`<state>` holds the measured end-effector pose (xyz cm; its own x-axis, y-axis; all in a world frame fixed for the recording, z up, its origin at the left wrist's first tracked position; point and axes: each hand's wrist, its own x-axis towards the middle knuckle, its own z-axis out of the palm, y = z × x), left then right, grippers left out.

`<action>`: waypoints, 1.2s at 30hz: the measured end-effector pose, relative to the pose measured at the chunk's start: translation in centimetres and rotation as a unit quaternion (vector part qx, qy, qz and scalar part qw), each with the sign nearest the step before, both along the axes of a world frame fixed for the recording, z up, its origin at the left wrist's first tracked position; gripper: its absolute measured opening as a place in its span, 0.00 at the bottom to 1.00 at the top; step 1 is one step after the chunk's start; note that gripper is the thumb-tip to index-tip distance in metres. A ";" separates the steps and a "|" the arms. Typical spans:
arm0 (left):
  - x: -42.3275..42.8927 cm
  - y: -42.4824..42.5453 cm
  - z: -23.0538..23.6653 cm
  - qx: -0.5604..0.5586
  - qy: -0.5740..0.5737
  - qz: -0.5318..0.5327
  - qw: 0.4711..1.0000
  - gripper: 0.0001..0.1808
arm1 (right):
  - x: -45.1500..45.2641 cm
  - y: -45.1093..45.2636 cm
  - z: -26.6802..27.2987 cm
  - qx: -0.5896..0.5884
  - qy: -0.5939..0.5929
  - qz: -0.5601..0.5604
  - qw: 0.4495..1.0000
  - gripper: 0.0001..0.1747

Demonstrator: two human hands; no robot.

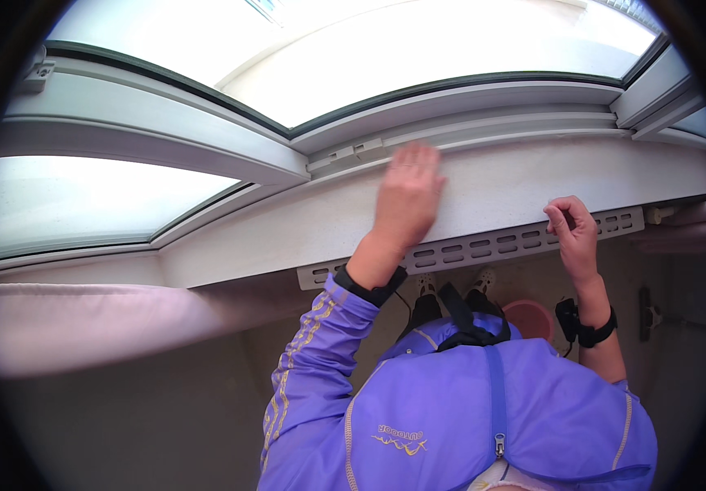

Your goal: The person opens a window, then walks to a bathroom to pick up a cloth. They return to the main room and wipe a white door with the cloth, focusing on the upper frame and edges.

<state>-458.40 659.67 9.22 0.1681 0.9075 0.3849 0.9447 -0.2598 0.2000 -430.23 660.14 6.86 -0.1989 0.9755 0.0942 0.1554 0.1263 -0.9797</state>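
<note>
My left hand [411, 196] reaches palm down over the white windowsill [500, 175], its fingertips at the sliding window's track [488, 130]. Those fingers are blurred and lie close together; whatever might be under them is hidden. Small pale plastic blocks [358, 151] sit in the track just left of the fingertips. My right hand [574, 233] hovers near the sill's front edge, above a slotted radiator top [506, 240]. Its fingers are curled in, with the thumb close to the forefinger, and I see nothing held in them.
A window sash [162, 116] stands at the left, with a pale pink curtain [95, 322] below. On the floor are a pink bucket [529, 320] and, farther right, a floor-tool head [646, 314] on a pole. A radiator valve [653, 215] juts out at right.
</note>
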 end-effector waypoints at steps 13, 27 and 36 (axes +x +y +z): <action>-0.5 -0.5 0.8 -0.013 -0.031 0.164 0.986 0.16 | 4.4 -1.1 0.3 0.009 0.015 -0.068 0.998 0.05; 0.2 -10.3 5.1 -0.039 -0.037 0.173 0.983 0.35 | 9.2 -2.3 0.5 -0.032 -0.002 -0.131 0.991 0.14; -9.7 -11.9 9.7 0.346 -0.336 0.325 0.814 0.45 | 12.5 -2.1 -0.9 0.119 0.017 -0.283 0.952 0.13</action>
<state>-468.13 647.73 18.92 -0.7200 0.2473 0.6484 0.6656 -0.0179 0.7461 -417.73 658.05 5.98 0.3583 0.8762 0.3225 0.2336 0.2503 -0.9396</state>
